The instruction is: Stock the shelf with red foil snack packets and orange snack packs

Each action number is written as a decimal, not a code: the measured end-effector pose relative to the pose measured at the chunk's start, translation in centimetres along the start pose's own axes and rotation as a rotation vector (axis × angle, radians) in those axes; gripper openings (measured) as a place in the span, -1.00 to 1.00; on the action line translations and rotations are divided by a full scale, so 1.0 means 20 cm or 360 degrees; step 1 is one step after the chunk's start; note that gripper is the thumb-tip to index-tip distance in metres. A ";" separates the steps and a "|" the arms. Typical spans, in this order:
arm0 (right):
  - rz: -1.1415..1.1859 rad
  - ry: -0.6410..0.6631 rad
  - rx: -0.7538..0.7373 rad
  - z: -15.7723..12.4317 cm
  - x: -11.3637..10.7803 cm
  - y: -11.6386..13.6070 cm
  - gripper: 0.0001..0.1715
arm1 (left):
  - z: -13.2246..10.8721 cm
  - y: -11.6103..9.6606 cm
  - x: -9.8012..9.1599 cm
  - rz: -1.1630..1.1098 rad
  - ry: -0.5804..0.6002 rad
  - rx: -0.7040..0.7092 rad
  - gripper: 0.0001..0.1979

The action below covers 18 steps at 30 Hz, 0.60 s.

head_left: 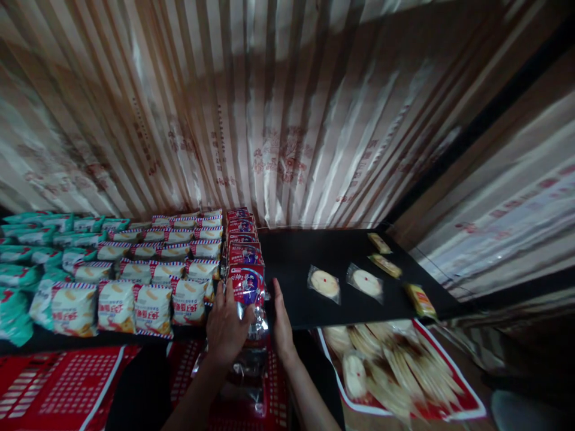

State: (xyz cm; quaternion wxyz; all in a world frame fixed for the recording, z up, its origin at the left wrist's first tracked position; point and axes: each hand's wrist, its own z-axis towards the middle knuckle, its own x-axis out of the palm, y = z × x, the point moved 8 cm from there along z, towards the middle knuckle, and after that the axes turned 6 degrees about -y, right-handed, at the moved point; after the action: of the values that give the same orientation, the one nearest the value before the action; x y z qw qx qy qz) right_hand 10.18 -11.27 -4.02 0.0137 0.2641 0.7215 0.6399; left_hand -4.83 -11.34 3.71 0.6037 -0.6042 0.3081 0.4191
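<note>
A row of red snack packets [245, 281] with blue printing runs back along the black shelf, the packets standing one behind another. My left hand [228, 328] lies at the lower left of the front packet, its fingers spread and touching the wrapper. Along the packet's right side my right hand [283, 326] is held upright, fingers stretched out and flat. Below and between my hands, more shiny clear-wrapped packs [247, 374] sit in a red basket [274, 395]; their kind is hard to make out in the dim light.
To the left stand rows of white snack bags [153, 308] and green bags [15, 314]. On the right of the black shelf [291, 257] lie two round wrapped flat pieces [324, 284] and several yellow packets [420, 300]. A red-and-white basket [467, 410] below holds many pale wrapped pieces. Printed sheeting [287, 120] hangs behind.
</note>
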 end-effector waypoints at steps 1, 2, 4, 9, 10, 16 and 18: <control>0.0051 -0.0002 0.0004 0.04 0.01 -0.01 -0.14 | 0.00 0.01 0.01 0.0012 0.0007 -0.0006 -0.31; 0.0110 0.0020 0.0038 0.08 0.03 -0.03 -0.12 | 0.01 0.01 0.02 0.0023 0.0013 -0.0011 -0.30; 0.0257 0.0089 0.0134 0.14 0.08 -0.06 -0.10 | 0.01 0.02 0.03 0.0041 0.0028 -0.0025 -0.29; 0.0400 0.0117 0.0164 0.23 0.16 -0.06 -0.15 | 0.00 0.03 0.04 0.0053 0.0061 -0.0075 -0.29; 0.0383 0.0098 0.0160 0.24 0.17 -0.06 -0.15 | 0.00 0.03 0.04 0.0051 0.0064 -0.0081 -0.29; 0.0170 -0.0004 0.0058 0.30 0.15 -0.02 -0.12 | 0.00 0.03 0.05 0.0031 0.0060 -0.0079 -0.28; 0.0139 0.0027 0.0087 0.30 0.17 -0.02 -0.07 | 0.00 0.03 0.05 0.0010 0.0055 -0.0098 -0.28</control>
State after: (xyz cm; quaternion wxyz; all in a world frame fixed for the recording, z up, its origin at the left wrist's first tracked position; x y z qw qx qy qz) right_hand 9.33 -4.39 -4.40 -0.0275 0.2902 0.7266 0.6222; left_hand -4.99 -11.20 2.57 0.5782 -0.6285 0.3073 0.4198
